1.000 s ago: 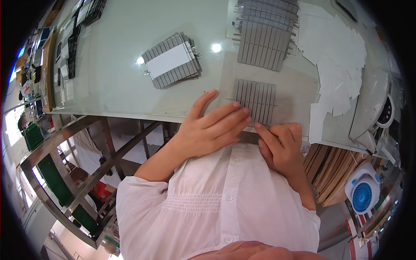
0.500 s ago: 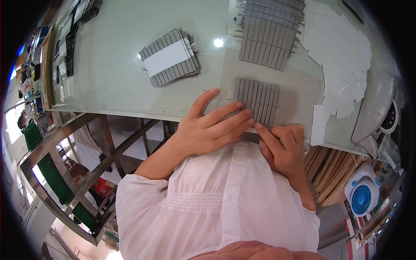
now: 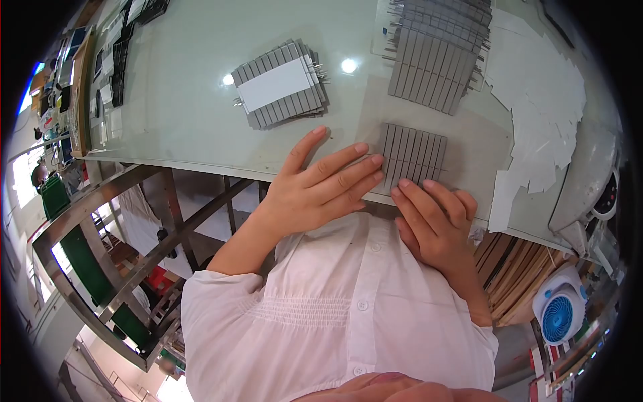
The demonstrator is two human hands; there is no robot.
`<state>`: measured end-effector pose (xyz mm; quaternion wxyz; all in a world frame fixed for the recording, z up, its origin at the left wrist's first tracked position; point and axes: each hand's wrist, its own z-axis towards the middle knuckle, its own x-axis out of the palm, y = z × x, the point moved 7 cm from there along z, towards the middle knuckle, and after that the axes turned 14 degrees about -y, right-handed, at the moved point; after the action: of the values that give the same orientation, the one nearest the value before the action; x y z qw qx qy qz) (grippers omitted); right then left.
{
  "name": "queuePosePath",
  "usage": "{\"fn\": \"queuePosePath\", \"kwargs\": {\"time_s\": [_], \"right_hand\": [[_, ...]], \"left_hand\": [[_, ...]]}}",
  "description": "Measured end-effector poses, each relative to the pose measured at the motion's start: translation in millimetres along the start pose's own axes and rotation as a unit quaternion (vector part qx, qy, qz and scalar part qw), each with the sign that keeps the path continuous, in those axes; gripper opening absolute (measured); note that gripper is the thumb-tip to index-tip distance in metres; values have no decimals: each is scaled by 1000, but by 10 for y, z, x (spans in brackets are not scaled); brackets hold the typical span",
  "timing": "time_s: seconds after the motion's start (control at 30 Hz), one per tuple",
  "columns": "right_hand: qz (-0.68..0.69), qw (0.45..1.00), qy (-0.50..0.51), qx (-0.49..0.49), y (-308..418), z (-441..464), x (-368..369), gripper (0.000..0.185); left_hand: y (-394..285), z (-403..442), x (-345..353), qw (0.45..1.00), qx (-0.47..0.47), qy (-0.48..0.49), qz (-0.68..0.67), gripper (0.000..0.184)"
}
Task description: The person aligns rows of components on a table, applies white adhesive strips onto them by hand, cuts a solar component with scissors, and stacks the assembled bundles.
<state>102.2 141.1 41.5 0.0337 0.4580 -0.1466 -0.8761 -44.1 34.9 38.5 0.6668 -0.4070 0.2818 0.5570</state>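
Observation:
A small grey panel of narrow parallel strips (image 3: pixel 416 153) lies flat near the table's front edge, a thin wire showing at its right side. My left hand (image 3: pixel 328 177) is spread palm down, open, its fingertips at the panel's left edge. At the lower edge, the fingertips of my right hand (image 3: pixel 439 218) touch the strips, fingers bent but apart and nothing visibly held. Beyond my left hand sits a stack of similar grey strip panels (image 3: pixel 258 120) with a white card (image 3: pixel 276 84) on top. Further back, a larger pile of overlapping grey strip panels (image 3: pixel 429 70) has wire ends sticking out.
White paper sheets (image 3: pixel 536 100) are spread over the right of the pale table (image 3: pixel 181 100). A white machine (image 3: pixel 586 201) stands at the right edge. Dark frames (image 3: pixel 120 53) line the far left. Below the table are wooden boards (image 3: pixel 516 268) and a blue-and-white fan (image 3: pixel 559 315).
The view has shifted slightly. My right hand's fingers have opened out along the panel's lower edge; earlier most were curled at its corner. My left hand stays spread at the left edge.

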Motion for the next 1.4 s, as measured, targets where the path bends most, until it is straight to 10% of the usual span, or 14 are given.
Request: {"fn": "queuePosePath", "kwargs": {"time_s": [1.4], "right_hand": [[32, 998, -46, 25, -36, -24, -19, 33]], "left_hand": [[-117, -34, 53, 998, 23, -53, 2, 29]]}}
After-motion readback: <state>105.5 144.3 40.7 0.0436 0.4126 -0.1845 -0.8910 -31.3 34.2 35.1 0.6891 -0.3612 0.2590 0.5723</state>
